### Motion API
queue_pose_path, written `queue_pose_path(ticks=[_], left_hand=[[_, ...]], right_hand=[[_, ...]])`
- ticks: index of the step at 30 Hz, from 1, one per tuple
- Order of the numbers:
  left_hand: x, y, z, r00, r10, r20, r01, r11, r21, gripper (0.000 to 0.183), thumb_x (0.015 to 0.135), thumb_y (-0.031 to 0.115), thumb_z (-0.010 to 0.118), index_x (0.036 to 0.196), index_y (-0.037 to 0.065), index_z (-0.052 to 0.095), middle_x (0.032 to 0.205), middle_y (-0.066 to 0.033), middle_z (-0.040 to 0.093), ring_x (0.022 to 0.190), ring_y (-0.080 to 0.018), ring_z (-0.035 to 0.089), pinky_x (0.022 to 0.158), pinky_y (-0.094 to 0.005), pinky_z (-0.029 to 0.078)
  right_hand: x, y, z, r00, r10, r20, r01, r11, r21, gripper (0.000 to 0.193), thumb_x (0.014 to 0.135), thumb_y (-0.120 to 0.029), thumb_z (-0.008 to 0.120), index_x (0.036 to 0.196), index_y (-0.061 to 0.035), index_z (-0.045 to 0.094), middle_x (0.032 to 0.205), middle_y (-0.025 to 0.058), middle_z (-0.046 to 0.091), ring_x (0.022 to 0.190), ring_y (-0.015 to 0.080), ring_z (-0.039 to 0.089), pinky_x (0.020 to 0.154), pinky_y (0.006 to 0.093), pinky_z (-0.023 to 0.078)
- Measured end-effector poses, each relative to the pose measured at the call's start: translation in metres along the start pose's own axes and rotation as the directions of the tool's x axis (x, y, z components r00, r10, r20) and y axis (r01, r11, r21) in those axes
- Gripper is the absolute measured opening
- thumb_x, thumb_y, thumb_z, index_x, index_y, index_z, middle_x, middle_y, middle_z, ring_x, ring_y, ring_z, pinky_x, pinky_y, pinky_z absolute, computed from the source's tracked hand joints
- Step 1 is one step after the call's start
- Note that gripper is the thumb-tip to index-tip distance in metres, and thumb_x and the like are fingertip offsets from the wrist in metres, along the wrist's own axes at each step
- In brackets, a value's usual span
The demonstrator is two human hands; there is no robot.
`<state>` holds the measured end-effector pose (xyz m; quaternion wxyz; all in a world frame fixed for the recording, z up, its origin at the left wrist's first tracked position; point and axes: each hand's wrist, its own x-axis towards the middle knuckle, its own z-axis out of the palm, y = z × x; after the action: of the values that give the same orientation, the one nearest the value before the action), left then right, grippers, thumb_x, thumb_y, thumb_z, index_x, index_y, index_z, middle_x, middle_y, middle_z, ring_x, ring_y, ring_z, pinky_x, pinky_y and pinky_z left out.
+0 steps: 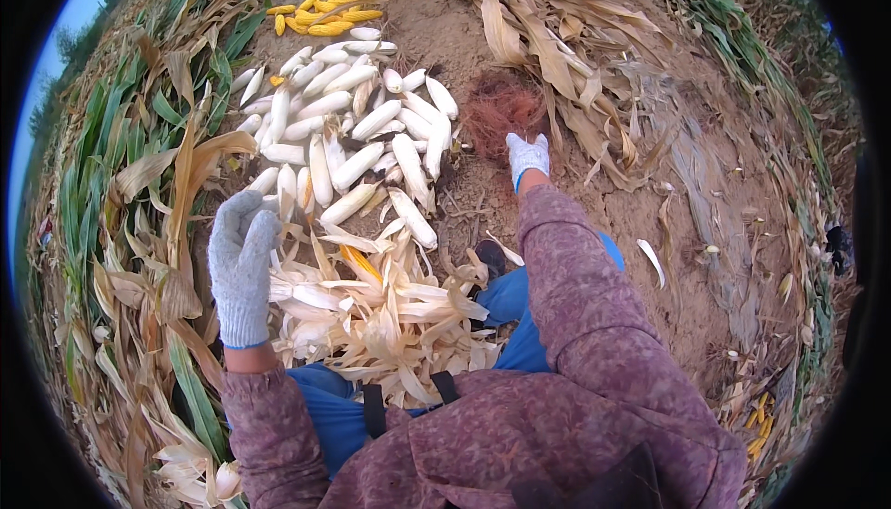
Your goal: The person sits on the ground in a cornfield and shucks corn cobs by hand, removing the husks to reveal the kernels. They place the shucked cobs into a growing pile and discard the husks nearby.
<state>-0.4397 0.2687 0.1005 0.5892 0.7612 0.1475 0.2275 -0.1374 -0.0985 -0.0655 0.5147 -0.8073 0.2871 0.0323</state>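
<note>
My left hand point(241, 263), in a pale knit glove, is raised beside the near left of a heap of white corn ears point(357, 166). Its fingers curve with the thumb apart, and nothing shows between them. Stretched out ahead, my right hand point(527, 154), gloved too, is at the near edge of a reddish-brown tangle of fine strands point(501, 110) that looks like corn silk. The fingers of that hand point away and are mostly hidden. Loose pale husks point(390, 305) lie between my legs, with a bit of orange-yellow corn point(360, 262) showing among them.
Bare yellow corn ears point(325, 12) lie in a group beyond the white ones. Dry and green corn stalks point(139, 184) line the left side, and more dry leaves point(557, 45) lie at the far right. A few yellow ears point(761, 425) show at the lower right.
</note>
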Motion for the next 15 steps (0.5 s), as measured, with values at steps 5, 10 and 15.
queue_pose_path(ticks=[5,10,15], left_hand=[[-0.005,0.021,0.007,1.0,-0.005,0.014,0.006,1.0,-0.003,0.029,0.106,0.016,0.065,0.131,0.002,0.063,0.115,-0.0094,0.074,0.096,-0.0131,0.07,0.082,-0.028,0.059],[-0.008,0.018,-0.005,1.0,0.005,0.002,-0.005,1.0,-0.012,0.027,0.106,0.016,0.065,0.129,0.001,0.066,0.114,-0.0096,0.075,0.095,-0.0132,0.071,0.081,-0.0272,0.058],[-0.012,0.028,-0.015,0.999,0.034,-0.009,-0.034,0.998,0.048,0.028,0.105,0.021,0.068,0.126,0.002,0.07,0.111,-0.0073,0.077,0.096,-0.0129,0.073,0.082,-0.0268,0.057]], right_hand=[[-0.002,0.053,0.025,0.968,-0.164,0.192,0.177,0.983,-0.054,0.086,0.096,-0.037,0.072,0.163,0.0007,0.034,0.16,0.0262,0.049,0.146,0.0392,0.052,0.119,0.0416,0.042],[-0.072,0.013,0.045,0.787,-0.4,0.47,0.422,0.904,0.065,0.049,0.102,-0.031,0.065,0.139,0.0016,0.065,0.126,0.0246,0.074,0.12,0.035,0.07,0.105,0.0398,0.051],[-0.138,0.016,0.053,0.592,-0.513,0.622,0.624,0.78,0.049,0.04,0.103,-0.033,0.064,0.127,-0.003,0.073,0.12,0.0197,0.077,0.112,0.0326,0.073,0.1,0.0394,0.055]])
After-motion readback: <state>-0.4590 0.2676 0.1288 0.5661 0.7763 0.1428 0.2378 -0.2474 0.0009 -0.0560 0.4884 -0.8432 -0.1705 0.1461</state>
